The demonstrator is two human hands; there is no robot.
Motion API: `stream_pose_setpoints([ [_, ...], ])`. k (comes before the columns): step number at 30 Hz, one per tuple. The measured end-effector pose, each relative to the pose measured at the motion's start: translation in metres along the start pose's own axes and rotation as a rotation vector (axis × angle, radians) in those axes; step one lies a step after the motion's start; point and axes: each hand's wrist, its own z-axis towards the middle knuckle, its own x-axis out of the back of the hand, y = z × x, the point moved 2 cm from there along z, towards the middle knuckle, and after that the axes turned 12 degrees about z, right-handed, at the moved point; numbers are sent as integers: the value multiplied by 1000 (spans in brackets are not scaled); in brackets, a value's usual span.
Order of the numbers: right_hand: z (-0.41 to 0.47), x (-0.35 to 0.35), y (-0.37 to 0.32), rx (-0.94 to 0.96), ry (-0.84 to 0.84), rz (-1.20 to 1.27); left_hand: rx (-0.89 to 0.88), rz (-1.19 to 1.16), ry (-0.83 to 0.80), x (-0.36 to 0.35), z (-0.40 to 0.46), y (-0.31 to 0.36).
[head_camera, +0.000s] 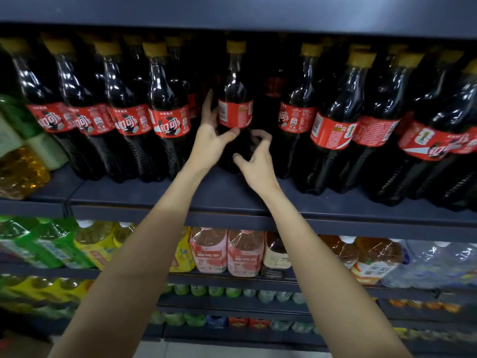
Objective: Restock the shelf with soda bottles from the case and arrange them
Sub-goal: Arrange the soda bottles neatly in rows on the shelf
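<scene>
On the nearly full shelf (232, 200), both hands, left hand (210, 140) and right hand (254, 161), clasped one cola bottle (235, 109), label still facing backward.

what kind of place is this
Most likely a shop's drinks aisle: a dark shelf lined with matching cola bottles, and lower tiers packed with pink drink bottles and other drinks.

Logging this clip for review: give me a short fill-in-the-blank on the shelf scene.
1. Both hands reach for a cola bottle with a ___ cap.
2. The left hand has its thumb on the bottle's ___ label.
3. The right hand is at the bottle's ___ half.
4. The pink bottles stand on the shelf ___ the cola.

Missing: yellow; red; lower; below
</scene>
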Motion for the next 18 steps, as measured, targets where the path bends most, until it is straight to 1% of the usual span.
stream_pose_setpoints([
  [1, 1, 2, 2, 0, -2, -27, 34, -31, -46, 2, 2, 0],
  [2, 3, 2, 2, 9, -10, -71, 56, -11, -78, 4, 2, 1],
  [3, 5, 0, 2, 28, -21, -123, 58, 57, -86, 5, 0, 3],
  [4, 8, -4, 3, 50, -25, -190, 35, 182, -56, 5, -4, 8],
  [6, 12, -17, 4, 48, 12, -314, -22, 444, 128, 9, -24, 18],
  [7, 16, -23, 3, 20, 54, -326, -93, 520, 237, 12, -38, 27],
  [8, 20, -30, 2, -12, 96, -314, -200, 590, 352, 17, -52, 35],
  [9, 26, -37, 1, -35, 130, -300, -310, 685, 478, 24, -64, 39],
  [10, 32, -43, 1, -55, 153, -294, -385, 792, 597, 33, -72, 40],
  [11, 39, -48, 1, -73, 164, -295, -395, 888, 690, 44, -75, 36],
  [12, 46, -52, 2, -94, 169, -300, -343, 964, 735, 53, -76, 30],
  [13, 53, -55, 3, -113, 175, -305, -274, 1021, 730, 61, -74, 23],
  [15, 62, -59, 7, -142, 193, -310, -181, 1102, 640, 69, -72, 11],
  [18, 67, -62, 9, -145, 217, -327, -140, 1143, 562, 71, -69, 2],
])
